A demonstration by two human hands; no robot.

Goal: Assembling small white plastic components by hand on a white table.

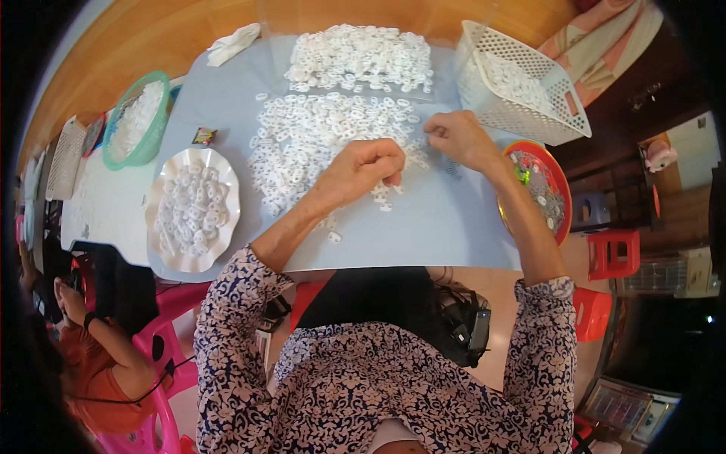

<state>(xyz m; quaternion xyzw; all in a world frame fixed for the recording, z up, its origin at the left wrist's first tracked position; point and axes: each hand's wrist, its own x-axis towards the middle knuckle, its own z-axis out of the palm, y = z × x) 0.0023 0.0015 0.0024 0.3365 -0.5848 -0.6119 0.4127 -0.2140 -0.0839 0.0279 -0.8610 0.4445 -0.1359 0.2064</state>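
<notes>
Left hand (361, 170) curled, fingers pinched on small white rings (325, 132) heaped within reach on tabletop (446, 227); right hand (457, 136) fingers narrow, picking at pile edge; white bowl (193, 208) held finished pieces.

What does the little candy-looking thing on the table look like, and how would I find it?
Start at the grey table and find the white scalloped plate full of white rings near its left edge. Just above that plate, beside the green basket, lies a small crinkly wrapper. It is the only dark, multicoloured bit there; everything around it is plain white plastic.
</notes>
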